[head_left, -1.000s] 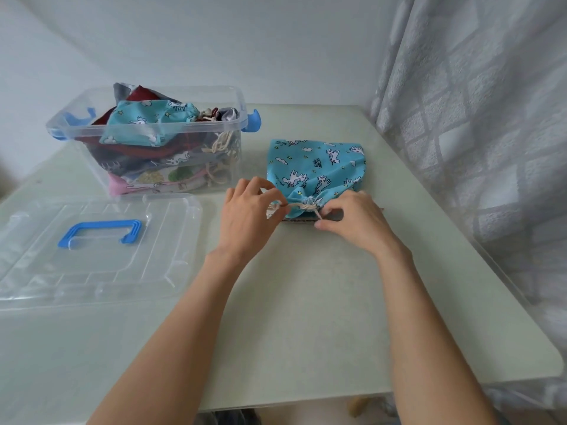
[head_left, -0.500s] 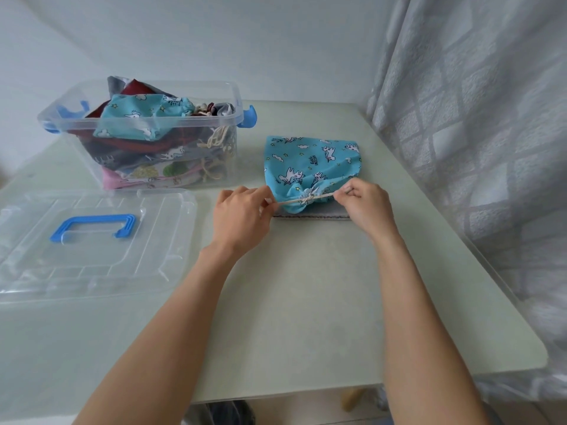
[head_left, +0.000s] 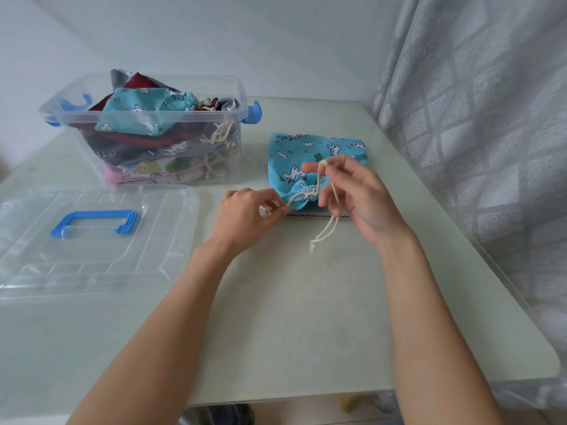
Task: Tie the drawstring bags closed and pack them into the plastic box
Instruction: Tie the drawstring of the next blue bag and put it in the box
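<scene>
The blue drawstring bag (head_left: 310, 154) lies flat toward the far right part of the desk (head_left: 291, 317), just right of the plastic box (head_left: 147, 130), its gathered mouth facing the person. Half a second ago both hands were low, stretching the cream cord (head_left: 325, 231) taut and level across that mouth; now the right hand (head_left: 359, 197) has lifted above the bag, fingers spread and loosely curled, with the cord looped over the forefinger and its knotted end dangling down onto the desk. The left hand (head_left: 245, 216) has stayed low at the bag's mouth, thumb and fingertips pinched together on the other cord end. The box stands near the far left edge of the desk as before, heaped with other bags, another blue one (head_left: 144, 115) on top. Its clear lid (head_left: 92, 237), blue handle up, rests flat by the left edge, unmoved.
</scene>
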`<control>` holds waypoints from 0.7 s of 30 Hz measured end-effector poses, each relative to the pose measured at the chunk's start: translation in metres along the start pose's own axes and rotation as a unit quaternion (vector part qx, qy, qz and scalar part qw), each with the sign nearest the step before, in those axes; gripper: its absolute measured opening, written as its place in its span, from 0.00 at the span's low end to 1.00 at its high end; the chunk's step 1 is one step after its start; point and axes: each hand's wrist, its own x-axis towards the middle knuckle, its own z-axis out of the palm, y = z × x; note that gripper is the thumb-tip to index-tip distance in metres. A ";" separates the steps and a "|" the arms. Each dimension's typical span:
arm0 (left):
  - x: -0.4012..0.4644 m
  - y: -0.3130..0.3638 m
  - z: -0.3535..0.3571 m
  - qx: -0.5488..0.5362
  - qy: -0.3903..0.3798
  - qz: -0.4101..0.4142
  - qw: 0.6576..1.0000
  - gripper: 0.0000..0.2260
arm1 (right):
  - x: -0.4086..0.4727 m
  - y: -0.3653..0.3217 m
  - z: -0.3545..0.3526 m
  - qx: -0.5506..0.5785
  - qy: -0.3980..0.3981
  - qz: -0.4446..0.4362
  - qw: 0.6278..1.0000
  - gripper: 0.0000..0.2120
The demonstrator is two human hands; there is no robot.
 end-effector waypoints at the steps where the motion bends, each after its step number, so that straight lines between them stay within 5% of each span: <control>1: 0.000 0.002 -0.003 -0.031 -0.015 -0.007 0.999 0.06 | 0.002 0.003 0.002 -0.023 0.006 -0.003 1.000 0.05; 11: -0.006 0.021 -0.037 -0.370 -0.170 -0.025 0.913 0.06 | 0.008 0.024 0.001 -0.285 0.063 -0.025 0.956 0.11; 21: -0.005 0.016 -0.025 -0.323 -0.137 0.064 0.934 0.14 | 0.008 0.030 0.001 -0.311 0.049 -0.018 0.949 0.05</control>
